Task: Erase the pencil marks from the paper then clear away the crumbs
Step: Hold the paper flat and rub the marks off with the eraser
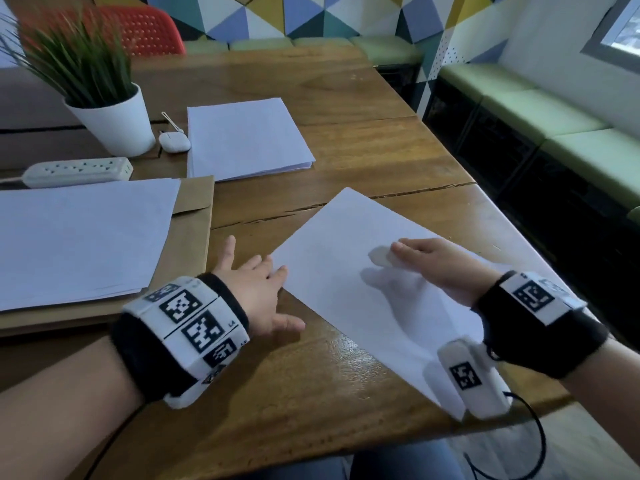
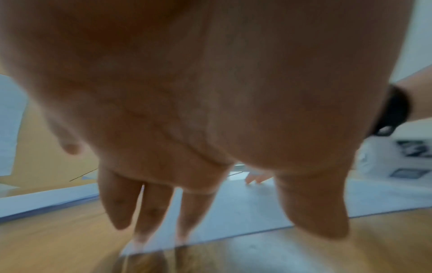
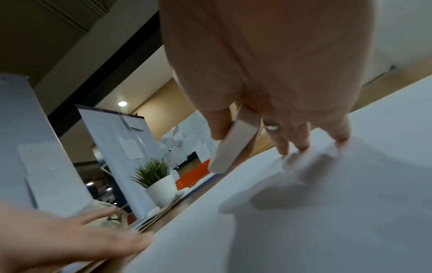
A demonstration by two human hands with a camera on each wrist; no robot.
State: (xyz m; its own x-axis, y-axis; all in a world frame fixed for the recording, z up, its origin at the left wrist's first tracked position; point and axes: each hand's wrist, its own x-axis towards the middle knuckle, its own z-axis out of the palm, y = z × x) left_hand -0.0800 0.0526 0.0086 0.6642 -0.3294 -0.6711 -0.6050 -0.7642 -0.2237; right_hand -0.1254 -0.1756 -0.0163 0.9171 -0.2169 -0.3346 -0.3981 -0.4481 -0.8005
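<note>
My right hand [image 1: 440, 268] pinches the eraser [image 1: 382, 256] above the paper [image 1: 346, 271]; my left hand [image 1: 256, 292], fingers spread, touches its edge. Weak hold; the sheet may slide or crease during rubbing.

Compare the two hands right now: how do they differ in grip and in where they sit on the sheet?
The right hand pinches a white eraser; the left hand holds nothing, fingers spread flat. The right hand is over the middle of the sheet, its other fingertips touching it; the left hand is at the sheet's left corner, mostly on the table. Both wear marker wristbands.
</note>
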